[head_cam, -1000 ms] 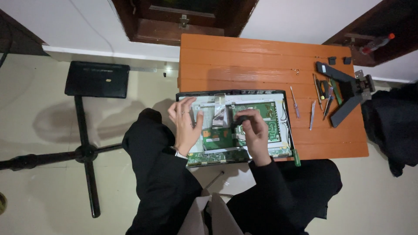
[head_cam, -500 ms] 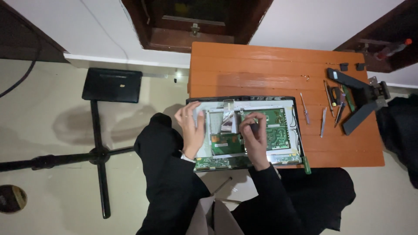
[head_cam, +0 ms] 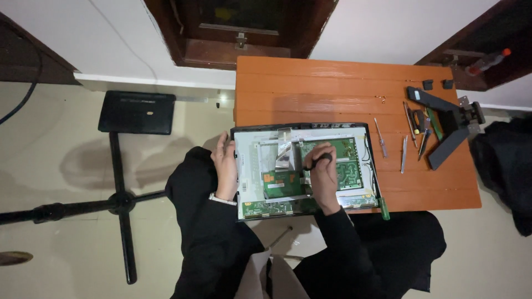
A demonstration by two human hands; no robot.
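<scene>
Hands at an opened display panel

Panel (head_cam: 302,169), opened so its back shows, lies flat at the near edge of the orange worktop (head_cam: 332,88), partly overhanging toward the person's lap. Green circuit boards (head_cam: 341,160) and a silvery ribbon cable (head_cam: 285,155) sit on its metal back. The left hand (head_cam: 226,166) is open, fingers straight, pressed against the panel's left edge. The right hand (head_cam: 324,171) rests on the boards near the middle, fingers curled around a small dark object (head_cam: 321,159); what it is cannot be told. A green-handled screwdriver (head_cam: 382,206) lies along the panel's right edge. Further right on the worktop lie several small tools (head_cam: 413,127) and a dark monitor stand (head_cam: 449,124).
</scene>
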